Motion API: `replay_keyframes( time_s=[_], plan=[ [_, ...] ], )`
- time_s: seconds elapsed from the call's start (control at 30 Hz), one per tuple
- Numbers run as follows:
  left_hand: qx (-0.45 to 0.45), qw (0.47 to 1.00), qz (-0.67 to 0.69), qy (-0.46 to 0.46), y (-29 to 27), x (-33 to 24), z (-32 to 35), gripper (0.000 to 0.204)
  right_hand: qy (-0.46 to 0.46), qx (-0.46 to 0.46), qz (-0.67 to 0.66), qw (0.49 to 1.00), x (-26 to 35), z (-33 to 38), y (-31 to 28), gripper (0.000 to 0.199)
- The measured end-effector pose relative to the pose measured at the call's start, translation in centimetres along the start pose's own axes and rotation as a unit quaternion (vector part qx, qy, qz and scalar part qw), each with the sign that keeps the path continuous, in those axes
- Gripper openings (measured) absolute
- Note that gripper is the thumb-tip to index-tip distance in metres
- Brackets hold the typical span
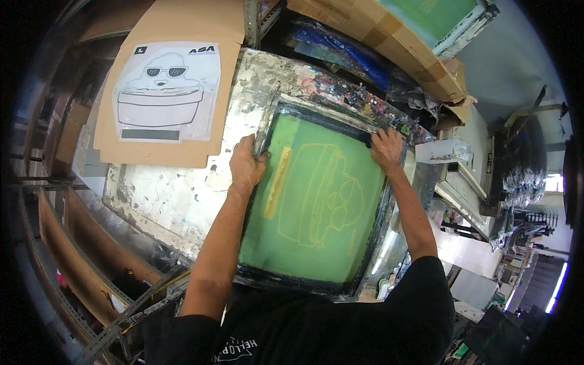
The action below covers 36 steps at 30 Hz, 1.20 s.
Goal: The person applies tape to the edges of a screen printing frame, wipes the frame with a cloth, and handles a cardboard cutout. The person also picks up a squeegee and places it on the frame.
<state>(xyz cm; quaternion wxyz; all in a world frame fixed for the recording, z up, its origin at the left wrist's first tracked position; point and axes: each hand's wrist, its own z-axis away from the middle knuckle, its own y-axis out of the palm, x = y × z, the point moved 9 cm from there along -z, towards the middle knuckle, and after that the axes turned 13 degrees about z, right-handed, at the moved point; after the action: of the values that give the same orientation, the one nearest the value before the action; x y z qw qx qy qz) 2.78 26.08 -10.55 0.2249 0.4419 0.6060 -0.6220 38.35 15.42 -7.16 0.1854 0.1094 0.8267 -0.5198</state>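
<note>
Between both hands [246, 163], green mesh [316, 201] within frame [328, 112]

The surface [176, 194] is being viewed from close above its near edge by one head-worn fisheye camera, which is being aimed steeply downward, the far edge also being taken in and straight lines being bowed outward.

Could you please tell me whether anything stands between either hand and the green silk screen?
Nothing visible does: the left hand holds the left side of the green silk screen, and the right hand is at its upper right corner. The drawing sheet lies aside, farther left.
</note>
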Motion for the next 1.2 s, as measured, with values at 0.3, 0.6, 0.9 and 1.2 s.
replay_keyframes(
  time_s=[0.3, 0.6, 0.9, 1.2],
  plan=[
    [-0.009, 1.000, -0.014, -0.020, -0.2, 0.6, 0.1, 0.054, 0.109, -0.069, -0.160, 0.979, 2.0, -1.0, -3.4, 0.024],
    [0.005, 1.000, -0.012, -0.022, 0.3, 0.2, 0.1, 0.053, 0.062, -0.103, -0.184, 0.976, 15.1, -14.2, 1.7, 0.028],
    [0.006, 1.000, -0.014, -0.028, 0.1, 0.7, 0.2, 0.057, 0.100, -0.111, -0.081, 0.985, 5.8, -5.1, 0.6, 0.032],
    [0.011, 1.000, -0.012, -0.024, 0.4, 0.9, 0.1, 0.054, 0.108, 0.090, 0.062, 0.988, -4.5, 4.9, 1.3, 0.026]
  ],
)
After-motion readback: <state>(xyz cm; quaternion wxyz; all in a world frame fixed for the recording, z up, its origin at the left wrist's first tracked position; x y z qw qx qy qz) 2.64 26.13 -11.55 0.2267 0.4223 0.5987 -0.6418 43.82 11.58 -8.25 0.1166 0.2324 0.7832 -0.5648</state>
